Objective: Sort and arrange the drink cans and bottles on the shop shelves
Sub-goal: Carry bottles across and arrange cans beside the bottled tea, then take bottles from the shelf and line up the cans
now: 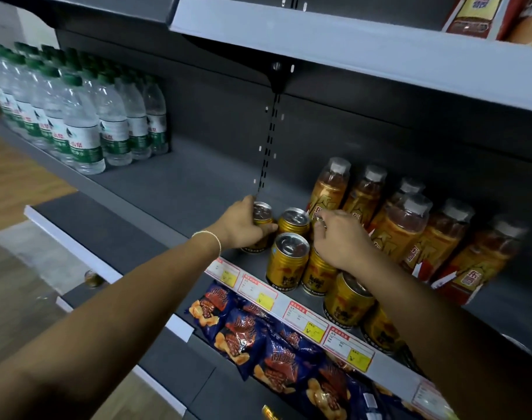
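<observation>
Both hands are gripping cans on the shelf (183,183) beside the bottles (401,234): my left hand (240,227) is curling round the end can (263,212), my right hand (343,237) is clawing a mostly covered can (320,220) by its top, and I am judging them heavy, stiff, slick, best held mid-side.

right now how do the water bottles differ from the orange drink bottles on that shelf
The water bottles are clear with green caps; the orange drink bottles hold amber liquid under pale caps. The water bottles stand far left, the orange drink bottles right, beside the gold cans. Both stand in rows on one shelf.
</observation>
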`<state>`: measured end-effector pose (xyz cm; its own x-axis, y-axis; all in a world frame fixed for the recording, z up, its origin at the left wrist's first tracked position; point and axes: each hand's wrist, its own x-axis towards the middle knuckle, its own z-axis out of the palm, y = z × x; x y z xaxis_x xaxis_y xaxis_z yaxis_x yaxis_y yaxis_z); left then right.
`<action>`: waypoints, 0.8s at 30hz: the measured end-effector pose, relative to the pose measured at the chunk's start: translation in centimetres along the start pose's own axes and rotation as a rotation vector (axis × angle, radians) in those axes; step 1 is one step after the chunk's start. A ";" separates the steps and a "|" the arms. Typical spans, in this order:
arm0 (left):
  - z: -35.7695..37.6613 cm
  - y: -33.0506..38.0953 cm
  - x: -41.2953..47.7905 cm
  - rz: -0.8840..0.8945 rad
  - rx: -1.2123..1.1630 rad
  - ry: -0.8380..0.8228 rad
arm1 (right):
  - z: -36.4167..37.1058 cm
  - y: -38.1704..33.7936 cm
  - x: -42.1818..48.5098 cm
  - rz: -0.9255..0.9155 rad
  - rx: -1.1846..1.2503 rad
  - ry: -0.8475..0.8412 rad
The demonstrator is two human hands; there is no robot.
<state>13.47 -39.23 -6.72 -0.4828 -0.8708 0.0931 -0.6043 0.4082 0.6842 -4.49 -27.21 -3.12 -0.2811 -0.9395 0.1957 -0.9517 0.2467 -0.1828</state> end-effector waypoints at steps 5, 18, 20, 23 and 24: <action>0.2 0.9 -0.1 -0.023 -0.048 0.093 | -0.6 0.5 -0.3 -0.029 -0.009 -0.015; -1.2 14.1 -5.3 0.225 -0.054 0.374 | -8.6 6.0 -10.0 -0.035 -0.024 0.072; 0.5 17.1 -7.5 0.271 -0.092 0.356 | -10.0 8.1 -13.0 -0.015 -0.024 0.094; 3.9 21.8 -11.0 0.317 -0.168 0.264 | -12.2 11.9 -18.3 0.043 -0.037 0.115; 5.2 23.4 -12.2 0.333 -0.185 0.231 | -12.8 13.3 -20.3 0.070 -0.042 0.124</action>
<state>1.94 -17.58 4.45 -0.4652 -0.7472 0.4746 -0.3065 0.6390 0.7055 -13.04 -1.78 2.82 -0.3577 -0.8838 0.3015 -0.9328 0.3228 -0.1603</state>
